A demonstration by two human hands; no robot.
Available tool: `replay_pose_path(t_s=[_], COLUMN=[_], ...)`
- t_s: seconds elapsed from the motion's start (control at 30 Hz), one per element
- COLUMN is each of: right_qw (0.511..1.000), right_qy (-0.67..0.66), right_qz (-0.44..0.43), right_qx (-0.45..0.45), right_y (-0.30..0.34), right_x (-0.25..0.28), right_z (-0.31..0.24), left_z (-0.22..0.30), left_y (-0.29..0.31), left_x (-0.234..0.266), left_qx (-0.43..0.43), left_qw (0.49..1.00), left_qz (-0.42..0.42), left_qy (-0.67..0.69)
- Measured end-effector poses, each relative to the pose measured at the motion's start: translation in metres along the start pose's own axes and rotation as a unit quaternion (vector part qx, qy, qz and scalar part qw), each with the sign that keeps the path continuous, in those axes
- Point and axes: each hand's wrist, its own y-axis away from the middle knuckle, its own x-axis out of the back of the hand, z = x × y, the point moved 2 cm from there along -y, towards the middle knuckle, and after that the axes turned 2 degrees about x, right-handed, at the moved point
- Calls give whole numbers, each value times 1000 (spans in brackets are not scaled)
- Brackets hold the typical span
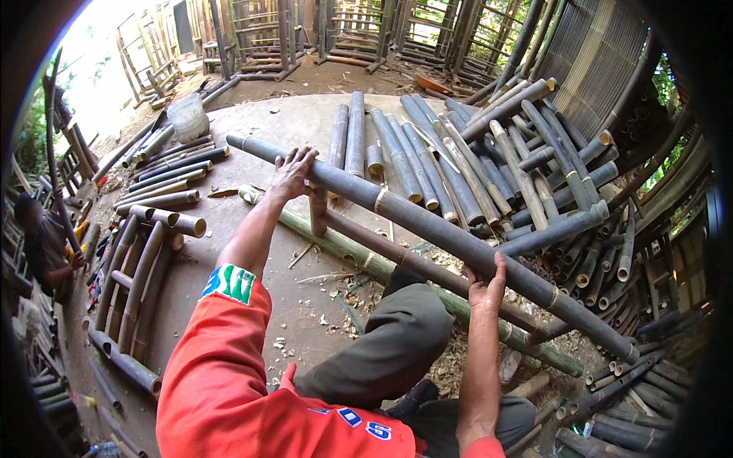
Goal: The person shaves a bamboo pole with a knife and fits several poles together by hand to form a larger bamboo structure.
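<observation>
A long dark bamboo pole slants across in front of me from upper left to lower right. A thinner bamboo rail runs beside it, and a short bamboo upright joins the two near the left end. My left hand is closed over the pole near that end, fingers on top. Further down, my right hand grips the pole from its near side, thumb raised along it. Beneath the assembly lies a green bamboo pole, by my bent leg.
Cut bamboo lengths lie in rows ahead and right, beside a joined bamboo frame. At left are a small bamboo frame, more poles and a whitish bucket. Shavings litter the floor. Another person is far left.
</observation>
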Motion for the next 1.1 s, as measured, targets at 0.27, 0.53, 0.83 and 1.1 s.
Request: replay_pose_path(t_s=[0.27,0.53,0.83,1.1], right_qw=[1000,1000,997,999], right_qy=[-16,5,42,4], right_qz=[0,15,70,14], right_qx=[-7,1,3,39], right_y=[-16,-21,-17,-24], right_x=[10,2,-8,9], right_z=[5,7,2,-2], left_z=[4,1,22,39], left_y=[3,-14,-81,-122], left_x=[-7,-8,5,17], left_qx=[-9,-15,-184,-111], left_qw=[999,999,954,912], left_qz=[35,-10,-231,-394], left_qy=[-7,-26,-53,-32])
